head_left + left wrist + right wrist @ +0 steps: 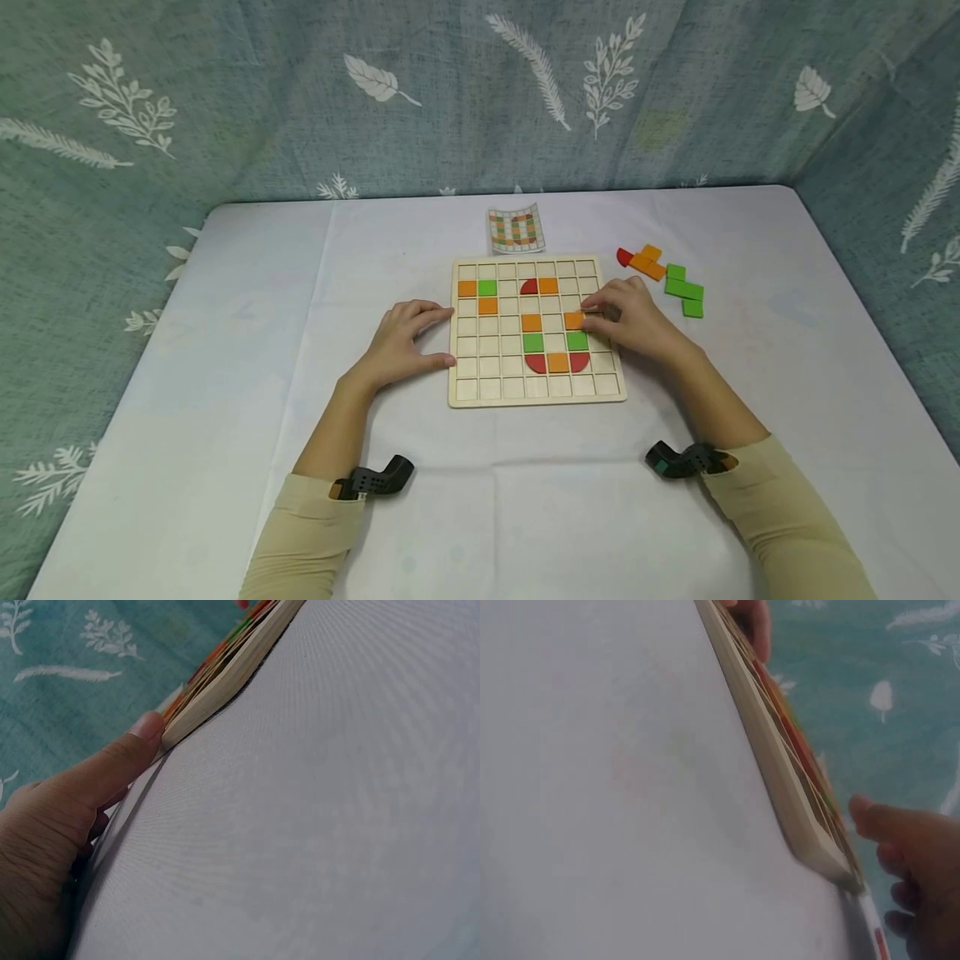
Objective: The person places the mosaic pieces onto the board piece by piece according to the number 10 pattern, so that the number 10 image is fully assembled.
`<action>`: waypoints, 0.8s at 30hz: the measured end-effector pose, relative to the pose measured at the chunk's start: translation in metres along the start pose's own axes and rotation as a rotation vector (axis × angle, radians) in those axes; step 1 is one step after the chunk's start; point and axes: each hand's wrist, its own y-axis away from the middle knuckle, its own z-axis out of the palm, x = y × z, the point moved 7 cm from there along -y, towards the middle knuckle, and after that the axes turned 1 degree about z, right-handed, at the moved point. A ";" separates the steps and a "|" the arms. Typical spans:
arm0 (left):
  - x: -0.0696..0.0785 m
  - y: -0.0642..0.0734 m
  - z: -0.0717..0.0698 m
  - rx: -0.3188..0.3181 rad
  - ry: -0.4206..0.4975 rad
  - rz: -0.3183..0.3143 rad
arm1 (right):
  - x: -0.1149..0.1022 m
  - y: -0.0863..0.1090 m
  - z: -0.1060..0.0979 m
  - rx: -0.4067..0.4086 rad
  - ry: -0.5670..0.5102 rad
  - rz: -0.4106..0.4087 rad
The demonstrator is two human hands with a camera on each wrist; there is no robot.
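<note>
A wooden grid board (487,388) lies on the table with red, orange and green tiles in some of its cells. My left hand (401,342) is at the board's left edge, thumb and fingers spread and touching the rim. The left wrist view shows the thumb (135,746) against the board's corner. My right hand (637,317) reaches over the right side and pinches an orange square tile (573,321) at its right edge. That tile sits just above a green square tile (577,341). In the right wrist view the thumb (877,816) is extended and the other fingers are curled.
Behind the board lies a small printed card (516,230) with a coloured grid pattern. Loose orange tiles (647,265), a red rounded tile (624,257) and several green tiles (684,288) lie to the right of the board. A patterned curtain (450,100) hangs behind the white-covered table (187,375).
</note>
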 end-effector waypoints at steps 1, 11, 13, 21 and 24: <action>0.000 0.000 0.000 0.000 -0.002 -0.001 | 0.001 0.001 -0.002 0.007 -0.001 0.006; 0.001 0.001 -0.001 0.003 -0.008 0.009 | 0.028 0.024 -0.030 0.093 0.052 0.120; 0.001 0.001 -0.001 0.002 -0.006 0.010 | 0.035 0.030 -0.037 0.114 0.055 0.157; 0.000 0.000 0.000 -0.002 -0.007 0.003 | 0.058 0.053 -0.062 0.190 0.083 0.230; 0.000 -0.001 0.000 -0.005 -0.009 0.001 | 0.064 0.061 -0.069 0.213 0.098 0.233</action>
